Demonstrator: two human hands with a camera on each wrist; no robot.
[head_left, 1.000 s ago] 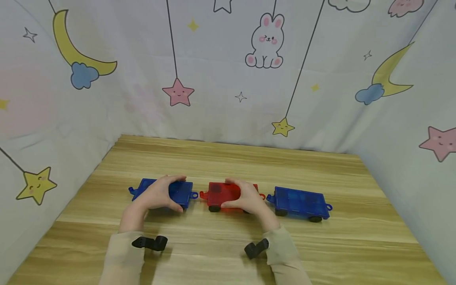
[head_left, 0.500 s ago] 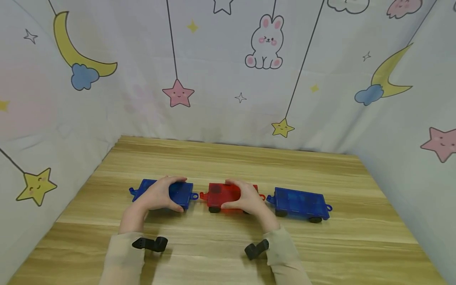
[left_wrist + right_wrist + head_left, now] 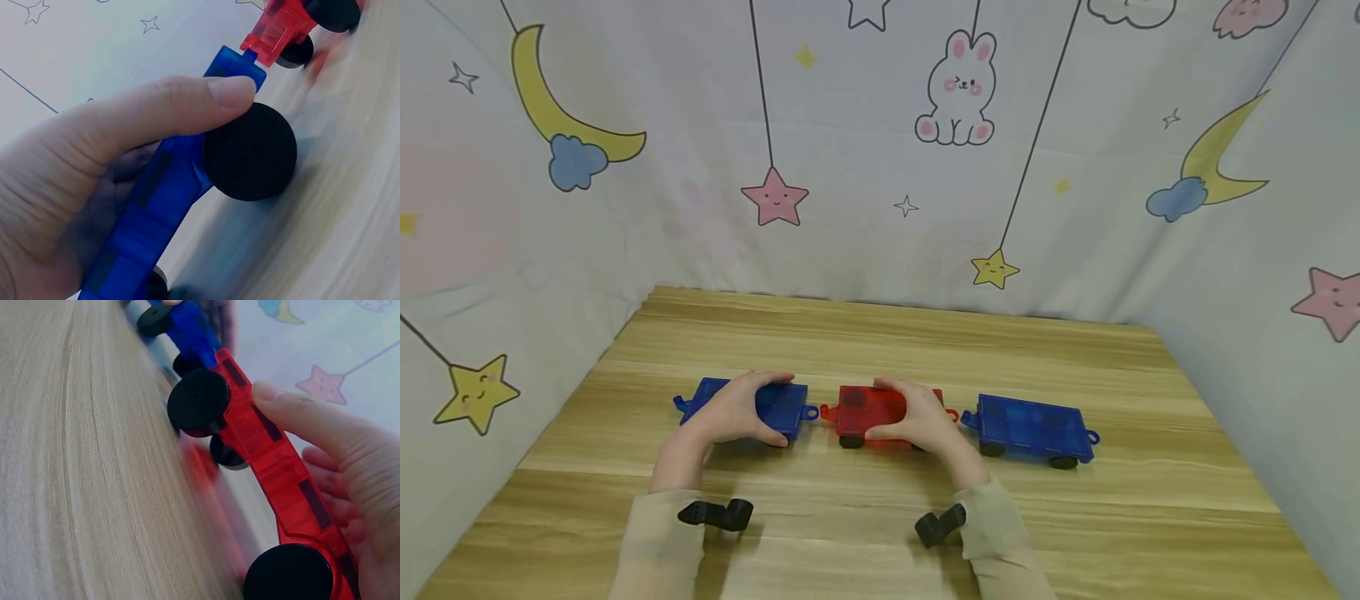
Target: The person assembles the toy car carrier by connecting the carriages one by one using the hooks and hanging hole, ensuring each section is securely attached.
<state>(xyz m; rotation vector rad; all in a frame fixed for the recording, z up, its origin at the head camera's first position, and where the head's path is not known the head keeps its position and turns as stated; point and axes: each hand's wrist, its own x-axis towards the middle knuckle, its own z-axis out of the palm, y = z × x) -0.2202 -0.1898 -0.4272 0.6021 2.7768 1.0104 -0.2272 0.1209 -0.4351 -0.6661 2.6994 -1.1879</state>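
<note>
A blue translucent toy wagon [image 3: 786, 407] stands on the left, its hook outward and its ring facing right. My left hand [image 3: 735, 406] grips it from above, thumb on the near side, fingers over the far edge. In the middle is a red toy wagon [image 3: 867, 404], which my right hand [image 3: 916, 414] holds by its long sides. Its hook lies close to the left wagon's ring with a slim gap in the head view. A second blue wagon [image 3: 1030, 425] stands untouched on the right, its hook near the red wagon's ring; whether they touch I cannot tell. My palms hide parts of both held wagons.
All the wagons stand in a row on a wood-grain tabletop [image 3: 850, 517]. White cloth [image 3: 865, 250] printed with stars, moons and a rabbit hangs behind and at both sides. A black camera [image 3: 726, 514] sits on the left wrist, and another camera [image 3: 940, 525] on the right.
The left blue wagon has crept very slightly to the right with my left hand's grip unchanged. The red wagon, my right hand and the right blue wagon stay practically in place.
</note>
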